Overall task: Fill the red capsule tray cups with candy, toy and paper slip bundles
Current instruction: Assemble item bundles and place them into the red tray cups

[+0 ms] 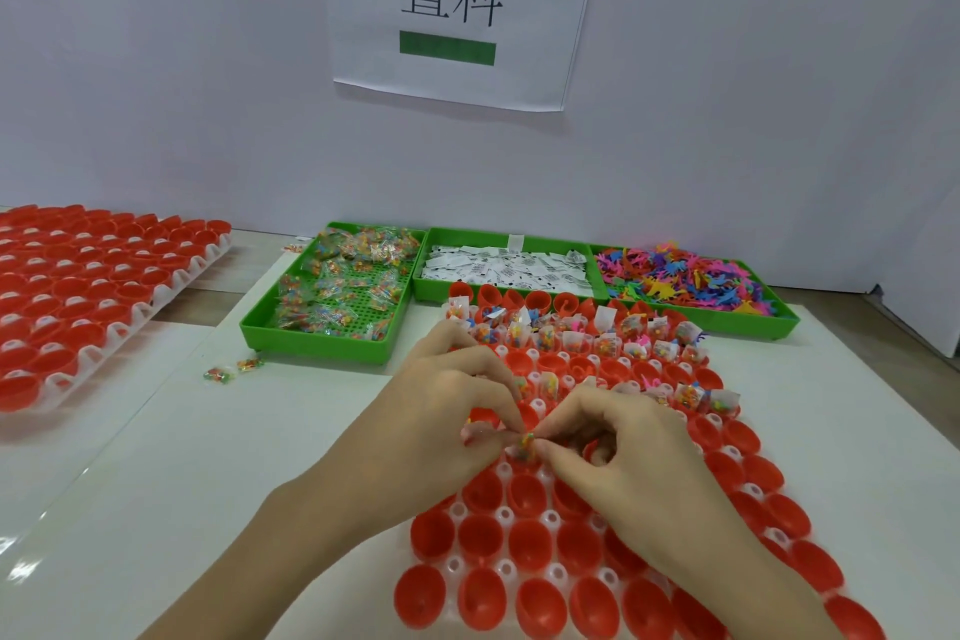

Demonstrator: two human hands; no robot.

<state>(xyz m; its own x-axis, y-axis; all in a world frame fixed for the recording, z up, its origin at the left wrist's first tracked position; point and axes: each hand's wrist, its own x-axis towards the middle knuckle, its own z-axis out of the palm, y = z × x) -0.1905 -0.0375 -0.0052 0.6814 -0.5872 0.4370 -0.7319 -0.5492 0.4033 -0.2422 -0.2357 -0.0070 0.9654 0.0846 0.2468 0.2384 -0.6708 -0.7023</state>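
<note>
A white tray of red capsule cups (pixel 524 546) lies in front of me. Its far rows hold bundles (pixel 571 335) of candy, toy and slip; the near rows are bare. Over the middle of the tray my left hand (pixel 447 411) and my right hand (pixel 623 442) meet. Together they pinch one small bundle (pixel 525 444) of colourful candy between fingertips, just above the cups.
Three green bins stand behind the tray: candy packets (pixel 337 286), paper slips (pixel 504 268), colourful toys (pixel 685 278). A second tray of red cups (pixel 88 286) lies at the far left. Two loose candy packets (pixel 228 370) lie on the white mat. A wall with a paper sign rises behind.
</note>
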